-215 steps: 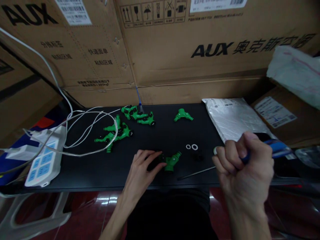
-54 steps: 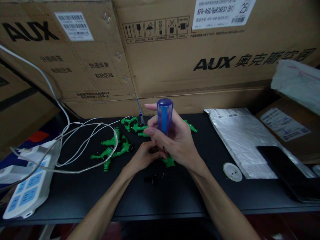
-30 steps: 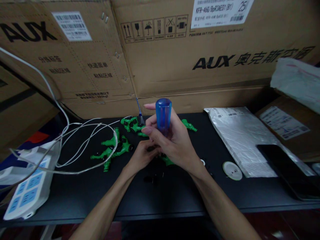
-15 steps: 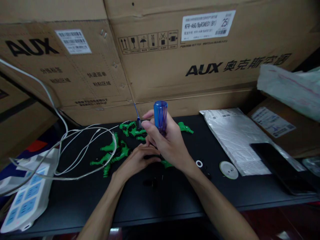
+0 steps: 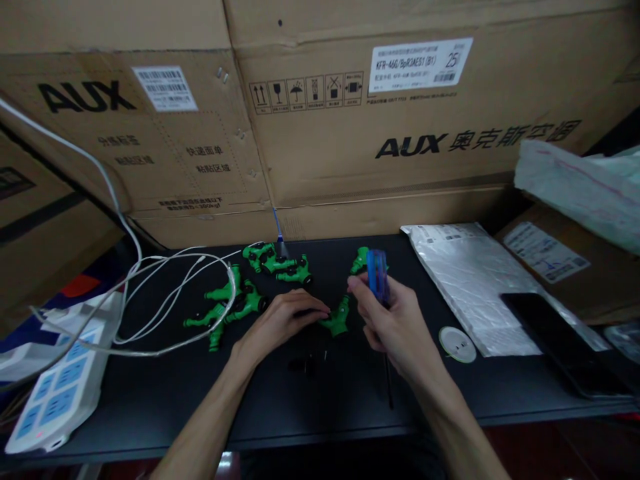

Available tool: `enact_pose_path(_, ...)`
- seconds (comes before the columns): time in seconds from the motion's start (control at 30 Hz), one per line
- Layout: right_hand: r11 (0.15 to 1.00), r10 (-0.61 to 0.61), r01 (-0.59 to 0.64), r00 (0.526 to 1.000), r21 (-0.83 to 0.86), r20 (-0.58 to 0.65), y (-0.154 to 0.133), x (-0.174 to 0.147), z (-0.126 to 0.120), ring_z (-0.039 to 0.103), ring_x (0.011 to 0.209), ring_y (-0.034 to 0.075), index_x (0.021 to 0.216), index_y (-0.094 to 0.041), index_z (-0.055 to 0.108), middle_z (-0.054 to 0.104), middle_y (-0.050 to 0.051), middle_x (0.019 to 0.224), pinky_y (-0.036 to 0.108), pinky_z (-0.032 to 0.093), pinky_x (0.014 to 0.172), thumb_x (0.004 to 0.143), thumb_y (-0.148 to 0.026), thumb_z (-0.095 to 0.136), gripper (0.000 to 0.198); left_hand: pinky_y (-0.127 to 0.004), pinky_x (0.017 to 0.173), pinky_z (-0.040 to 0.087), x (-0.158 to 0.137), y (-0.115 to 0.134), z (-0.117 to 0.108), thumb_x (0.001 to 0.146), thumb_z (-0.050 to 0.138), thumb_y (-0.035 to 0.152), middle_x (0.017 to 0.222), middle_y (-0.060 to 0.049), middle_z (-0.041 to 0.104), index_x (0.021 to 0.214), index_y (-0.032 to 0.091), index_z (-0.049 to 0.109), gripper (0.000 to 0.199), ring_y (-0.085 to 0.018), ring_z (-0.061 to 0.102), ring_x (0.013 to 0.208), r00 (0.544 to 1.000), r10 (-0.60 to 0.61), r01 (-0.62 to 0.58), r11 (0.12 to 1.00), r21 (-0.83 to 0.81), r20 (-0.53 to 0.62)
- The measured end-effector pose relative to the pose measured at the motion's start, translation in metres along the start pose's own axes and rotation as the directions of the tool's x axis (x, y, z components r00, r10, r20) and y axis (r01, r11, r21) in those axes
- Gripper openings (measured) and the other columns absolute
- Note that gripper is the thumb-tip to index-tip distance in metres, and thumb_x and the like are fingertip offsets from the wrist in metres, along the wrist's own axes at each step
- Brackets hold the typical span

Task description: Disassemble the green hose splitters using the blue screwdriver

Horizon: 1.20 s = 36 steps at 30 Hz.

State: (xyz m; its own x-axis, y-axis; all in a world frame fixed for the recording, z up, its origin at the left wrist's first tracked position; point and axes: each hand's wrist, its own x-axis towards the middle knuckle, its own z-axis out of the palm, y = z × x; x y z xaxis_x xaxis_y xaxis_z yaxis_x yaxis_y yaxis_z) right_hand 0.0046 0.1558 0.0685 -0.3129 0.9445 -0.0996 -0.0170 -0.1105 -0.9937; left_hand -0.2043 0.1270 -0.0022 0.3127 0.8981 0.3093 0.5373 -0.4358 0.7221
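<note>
In the head view my right hand (image 5: 400, 317) is wrapped round the blue handle of a screwdriver (image 5: 379, 275); its dark shaft comes out below the fist and slants down over the black table. My left hand (image 5: 290, 317) has its fingers closed on the left side of a green Y-shaped hose connector (image 5: 340, 320). The screwdriver is apart from this connector, to its right. Another green connector (image 5: 360, 259), partly hidden by the handle, lies behind my right hand. Small dark parts (image 5: 309, 364) lie in front of my left hand.
Several green connectors (image 5: 295, 272) lie behind and left of my hands. A white cable (image 5: 163, 352) loops beside a power strip (image 5: 65, 377). At right are a round white disc (image 5: 457, 344), a silver mailer (image 5: 450, 267) and a phone (image 5: 560, 340). A big carton (image 5: 320, 153) stands behind.
My right hand has moved right and down with the screwdriver, away from the green connector, which shows more now. My left hand stays on it. The view has shifted slightly.
</note>
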Motion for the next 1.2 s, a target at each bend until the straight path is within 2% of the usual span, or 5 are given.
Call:
enact_pose_path(0.5,0.824,-0.014,0.022,1.0,-0.567,0.018,0.065,-0.008,-0.007,0.069,0.066,0.023,0.104,-0.02,0.077,0.071,0.004,0.072,0.029,0.047,0.058,0.087,-0.026,0.064,0.022,-0.035,0.095,0.056,-0.001,0.001,0.002,0.095,0.071,0.03,0.114,-0.006,0.077,0.122,0.025,0.075,0.028,-0.022,0.07,0.106,0.996,-0.021,0.014,0.996,0.083,0.084)
enact_pose_path(0.67,0.773,0.019,-0.025,1.0,-0.634,-0.017,0.07,-0.007,-0.002,0.061,0.047,0.019,0.104,-0.019,0.071,0.066,0.002,0.063,0.027,0.04,0.046,0.089,-0.02,0.06,0.019,-0.03,0.086,0.058,-0.004,-0.002,0.007,0.098,0.068,0.033,0.109,-0.006,0.075,0.119,0.021,0.075,0.025,-0.019,0.072,0.095,0.999,-0.02,0.016,0.997,0.076,0.046)
enact_pose_path(0.8,0.754,0.032,-0.059,0.998,-0.654,-0.054,0.074,-0.006,0.002,0.057,0.043,0.017,0.1,-0.018,0.068,0.063,0.002,0.063,0.026,0.036,0.045,0.089,-0.02,0.062,0.013,-0.028,0.08,0.056,-0.005,-0.004,0.008,0.098,0.068,0.032,0.105,-0.005,0.072,0.12,0.021,0.072,0.025,-0.016,0.068,0.087,0.999,-0.015,0.013,0.997,0.07,0.032)
enact_pose_path(1.0,0.797,0.033,-0.088,0.994,-0.597,-0.103,0.067,-0.007,0.003,0.063,0.054,0.02,0.096,-0.019,0.069,0.062,0.002,0.065,0.026,0.038,0.048,0.084,-0.023,0.07,0.013,-0.033,0.097,0.054,0.0,0.005,0.004,0.101,0.063,0.027,0.119,-0.006,0.068,0.126,0.025,0.071,0.026,-0.019,0.066,0.11,0.999,-0.027,0.028,0.999,-0.035,0.02)
enact_pose_path(1.2,0.935,0.132,-0.132,0.991,-0.33,-0.024,0.047,-0.021,-0.004,0.043,0.029,0.013,0.105,-0.02,0.066,0.046,-0.008,0.053,0.024,0.029,0.027,0.093,-0.054,0.06,0.036,-0.03,0.093,0.054,-0.009,0.02,0.001,0.094,0.072,0.025,0.11,-0.006,0.076,0.113,0.02,0.075,0.019,-0.018,0.07,0.103,0.968,-0.224,0.165,0.905,-0.391,-0.11)
